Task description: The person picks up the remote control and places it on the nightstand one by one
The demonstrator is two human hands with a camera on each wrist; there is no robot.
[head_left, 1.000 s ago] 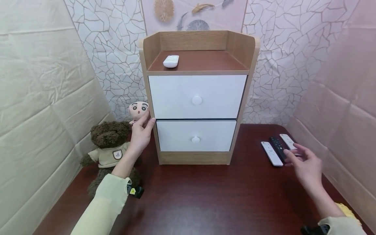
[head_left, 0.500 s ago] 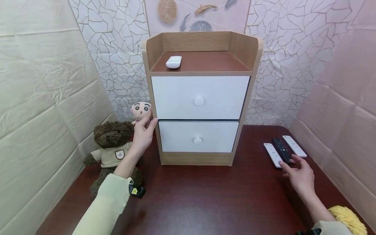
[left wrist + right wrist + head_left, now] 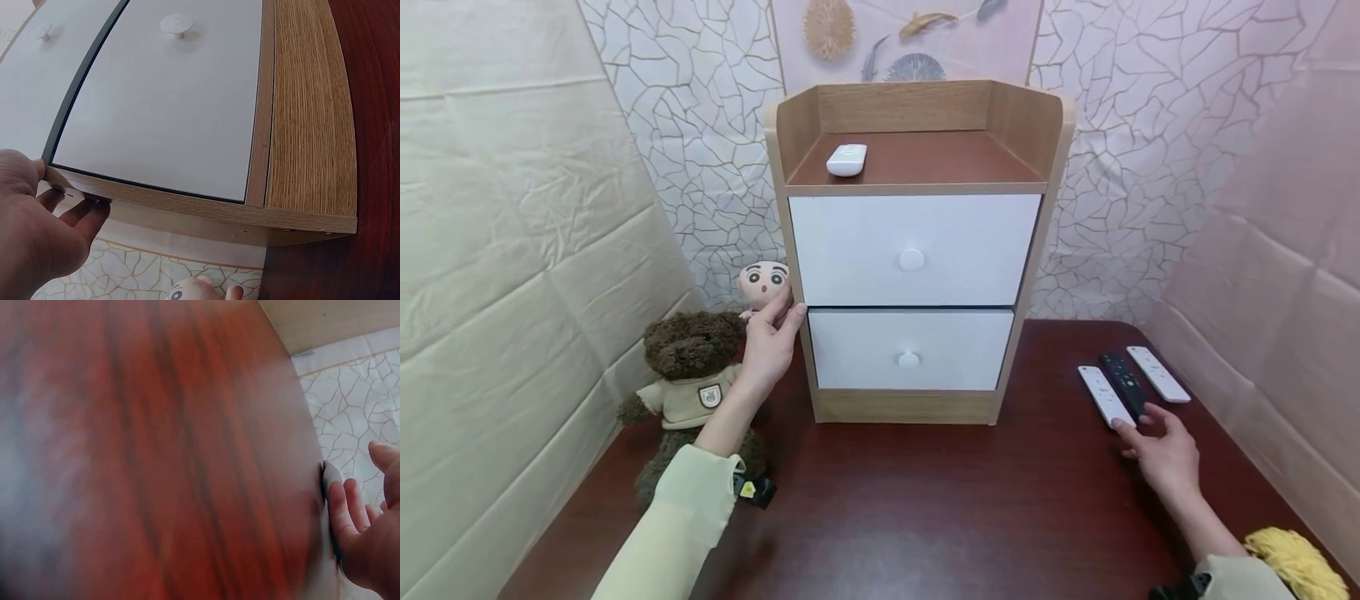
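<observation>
Remote controls (image 3: 1122,383) are lying on the tabletop (image 3: 925,508); right grip (image 3: 1165,457), relaxed, is resting at their near side; left grip (image 3: 767,346) is pinching the cabinet (image 3: 906,407) edge.

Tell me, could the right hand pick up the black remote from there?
Probably yes: the right hand is at the near end of the black remote, whose top looks mostly uncovered, though a white remote lies on either side.

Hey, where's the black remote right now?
In the head view, the black remote lies at right on the table, between two white remotes, near the right hand.
</observation>
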